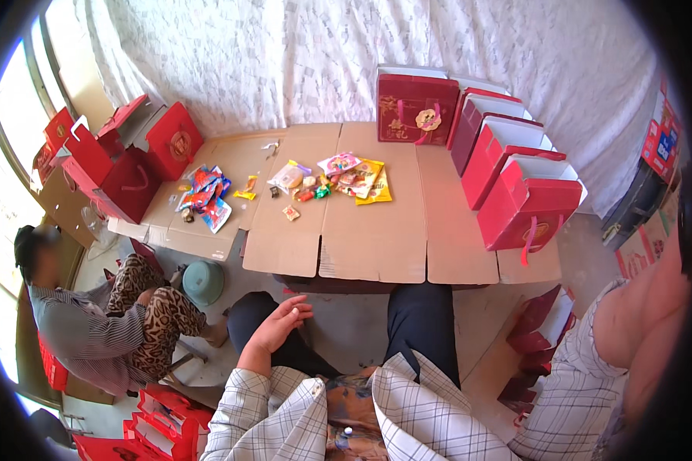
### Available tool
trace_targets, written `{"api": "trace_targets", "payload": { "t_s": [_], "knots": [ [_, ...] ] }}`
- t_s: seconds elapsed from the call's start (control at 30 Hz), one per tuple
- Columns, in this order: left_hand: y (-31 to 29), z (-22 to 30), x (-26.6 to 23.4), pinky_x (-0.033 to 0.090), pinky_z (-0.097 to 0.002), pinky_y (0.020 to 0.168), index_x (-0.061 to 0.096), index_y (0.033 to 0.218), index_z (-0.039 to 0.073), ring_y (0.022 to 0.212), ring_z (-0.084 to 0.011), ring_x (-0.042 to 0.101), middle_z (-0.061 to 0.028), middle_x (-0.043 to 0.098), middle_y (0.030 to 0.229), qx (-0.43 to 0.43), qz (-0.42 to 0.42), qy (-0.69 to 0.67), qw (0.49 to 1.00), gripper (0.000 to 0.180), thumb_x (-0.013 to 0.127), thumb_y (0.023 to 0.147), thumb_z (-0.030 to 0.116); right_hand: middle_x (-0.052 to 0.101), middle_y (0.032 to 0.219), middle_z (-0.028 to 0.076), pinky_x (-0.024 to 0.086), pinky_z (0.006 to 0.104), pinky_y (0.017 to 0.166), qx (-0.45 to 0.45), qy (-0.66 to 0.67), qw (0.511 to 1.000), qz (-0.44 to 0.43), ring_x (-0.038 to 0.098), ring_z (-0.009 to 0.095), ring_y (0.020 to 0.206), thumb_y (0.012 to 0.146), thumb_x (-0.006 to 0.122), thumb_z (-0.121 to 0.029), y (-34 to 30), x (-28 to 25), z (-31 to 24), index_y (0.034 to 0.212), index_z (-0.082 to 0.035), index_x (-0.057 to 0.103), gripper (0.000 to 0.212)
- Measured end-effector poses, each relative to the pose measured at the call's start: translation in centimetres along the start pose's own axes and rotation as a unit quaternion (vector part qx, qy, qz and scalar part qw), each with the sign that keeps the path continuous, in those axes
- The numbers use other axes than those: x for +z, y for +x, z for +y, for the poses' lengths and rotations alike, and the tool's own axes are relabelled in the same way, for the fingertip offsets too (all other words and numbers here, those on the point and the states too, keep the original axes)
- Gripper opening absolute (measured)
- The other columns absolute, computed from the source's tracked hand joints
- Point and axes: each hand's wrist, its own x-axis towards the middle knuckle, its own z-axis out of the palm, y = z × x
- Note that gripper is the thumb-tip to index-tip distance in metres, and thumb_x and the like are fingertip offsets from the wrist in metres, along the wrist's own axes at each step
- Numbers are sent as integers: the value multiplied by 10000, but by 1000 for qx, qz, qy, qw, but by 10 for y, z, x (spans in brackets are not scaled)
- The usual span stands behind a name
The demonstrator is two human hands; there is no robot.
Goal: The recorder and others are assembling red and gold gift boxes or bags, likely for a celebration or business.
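My left hand [278, 324] rests over my left knee, palm turned inward and fingers loosely stretched out, with nothing in it. On the right, my right forearm [653, 323] is raised close to the camera, and its hand is out of the picture. Ahead of my knees, a pile of packaged snacks lies on the cardboard-covered table [369, 250]. It includes a yellow packet [375, 190], a pink-and-white packet [338, 163], a clear-wrapped round snack [288, 177] and small wrapped candies [306, 195].
Red gift boxes [529, 201] line the table's right side; others [127, 184] stand at its left beside blue-and-red packets [207, 192]. A seated person [92, 323] is at the left near a green basin [203, 282]. Red bags [158, 430] and boxes [542, 323] stand on the floor.
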Motion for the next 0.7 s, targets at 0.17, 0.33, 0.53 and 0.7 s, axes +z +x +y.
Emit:
{"api": "trace_targets", "payload": {
  "t_s": [0.17,0.33,0.53,0.7],
  "knots": [
    [1,-6,2,401,-389,1085,410,1546,115,1327,-234,538,-100,568,1427,-3,3,-4,1000,553,541,1072,371,560,1419,251,433,500,1109,-19,17,999,-24,564,423,1299,922,655,-607,-8,17,0,1409,-44,551,752],
    [2,-1,0,385,-381,1103,407,1551,125,1335,-223,530,-90,559,1438,-10,8,3,1000,552,537,1074,369,561,1421,249,431,502,1111,-28,22,999,-33,564,424,1300,925,653,-603,-8,22,7,1411,-46,551,747],
    [-2,1,2,381,-375,1112,415,1552,143,1336,-212,523,-75,555,1432,-10,-2,-1,1000,541,538,1074,364,561,1422,247,428,505,1114,-41,40,997,-42,563,425,1300,928,651,-599,-9,36,4,1413,-49,551,740],
    [3,0,2,377,-379,1117,421,1547,142,1335,-220,523,-77,559,1423,-7,-4,-2,1000,542,538,1073,376,561,1424,246,426,508,1116,-43,63,996,-43,563,426,1301,931,649,-596,-10,50,7,1414,-51,551,734]
  ]
}}
